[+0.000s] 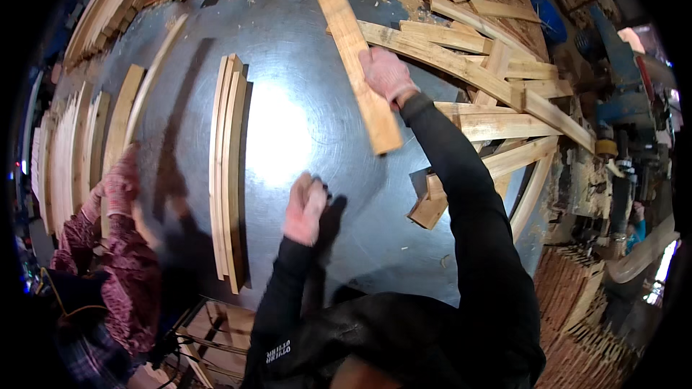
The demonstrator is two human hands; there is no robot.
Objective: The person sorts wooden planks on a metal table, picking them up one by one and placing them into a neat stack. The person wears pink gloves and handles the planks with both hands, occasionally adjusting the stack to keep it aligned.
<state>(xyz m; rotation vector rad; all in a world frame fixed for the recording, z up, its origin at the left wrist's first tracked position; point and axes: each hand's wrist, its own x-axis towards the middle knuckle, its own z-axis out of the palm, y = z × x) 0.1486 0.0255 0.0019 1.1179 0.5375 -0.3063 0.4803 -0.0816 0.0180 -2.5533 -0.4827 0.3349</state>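
Note:
My right hand (389,74), in a pale pink work glove, grips a flat wooden board (344,32) by its right edge. The board slants from the far edge of the metal tabletop (288,21) down to the middle. My left hand (305,209), gloved as well, is over the near middle of the tabletop with its fingers curled in. No board is in it; a small dark patch at its fingertips is unclear. Left of it lie a few narrow wooden strips (229,173), side by side.
A loose pile of boards (497,94) covers the right side, near machinery (620,166). At the left, a co-worker's gloved hands (119,187) are at a long strip (153,75) beside upright-looking rows of boards (68,151). Stacked lumber (108,7) is at the far left.

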